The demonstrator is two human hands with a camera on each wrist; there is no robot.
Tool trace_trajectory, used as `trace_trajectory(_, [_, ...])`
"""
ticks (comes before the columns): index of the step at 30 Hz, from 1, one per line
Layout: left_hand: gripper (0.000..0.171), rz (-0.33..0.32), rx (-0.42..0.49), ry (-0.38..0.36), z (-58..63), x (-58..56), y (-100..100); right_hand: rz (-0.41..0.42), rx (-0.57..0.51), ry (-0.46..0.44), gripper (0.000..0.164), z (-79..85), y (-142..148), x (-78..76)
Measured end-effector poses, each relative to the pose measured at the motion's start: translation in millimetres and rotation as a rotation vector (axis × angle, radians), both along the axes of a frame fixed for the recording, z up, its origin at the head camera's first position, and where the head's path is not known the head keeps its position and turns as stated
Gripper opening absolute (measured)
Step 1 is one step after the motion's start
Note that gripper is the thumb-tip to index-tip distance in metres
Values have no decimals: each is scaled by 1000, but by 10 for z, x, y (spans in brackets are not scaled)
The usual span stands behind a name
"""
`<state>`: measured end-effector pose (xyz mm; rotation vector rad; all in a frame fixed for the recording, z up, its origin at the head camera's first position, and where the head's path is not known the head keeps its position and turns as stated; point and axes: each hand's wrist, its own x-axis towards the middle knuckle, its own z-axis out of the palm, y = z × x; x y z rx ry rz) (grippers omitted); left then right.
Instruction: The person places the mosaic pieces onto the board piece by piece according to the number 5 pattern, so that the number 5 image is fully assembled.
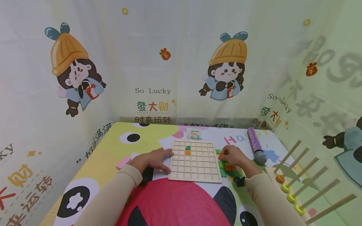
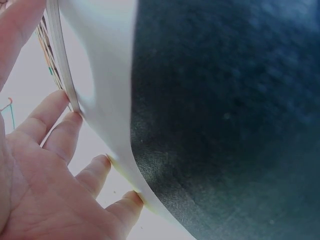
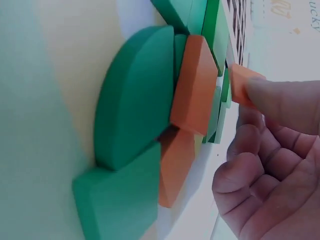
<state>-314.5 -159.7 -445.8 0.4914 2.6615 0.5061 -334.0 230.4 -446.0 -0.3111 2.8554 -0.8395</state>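
A wooden grid board (image 1: pixel 195 169) lies on the table with a green piece (image 1: pixel 188 147) and an orange square (image 1: pixel 188 152) in neighbouring cells of one column. At its left edge rests my left hand (image 1: pixel 154 158), thumb and fingers spread; the left wrist view shows fingertips (image 2: pixel 74 118) against the board's rim. To the right of the board, my right hand (image 1: pixel 233 155) pinches an orange block (image 3: pixel 241 82) between thumb and fingers. Beside and below that hand lie loose green and orange blocks, among them a rounded green block (image 3: pixel 135 95) and an orange block (image 3: pixel 195 85).
Behind the board lies a small pattern card (image 1: pixel 194 134). A purple glittery microphone (image 1: pixel 255 146) lies at the back right. At the right front stands a wooden peg rack (image 1: pixel 291 205) with upright rods and several rings. Behind my left wrist is a pink block (image 1: pixel 123 162).
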Motion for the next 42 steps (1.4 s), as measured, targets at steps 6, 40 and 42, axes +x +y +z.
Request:
trace_trajectory(6, [98, 5, 12, -7, 4, -1, -14, -60, -97, -21, 12, -25, -66, -31])
trace_trajectory(40, [97, 0, 9, -1, 15, 22, -11, 124, -187, -9, 8, -51, -1326, -58])
trace_trajectory(42, [96, -8, 5, 6, 6, 13, -17, 122, -179, -16, 7, -58, -1341, -64])
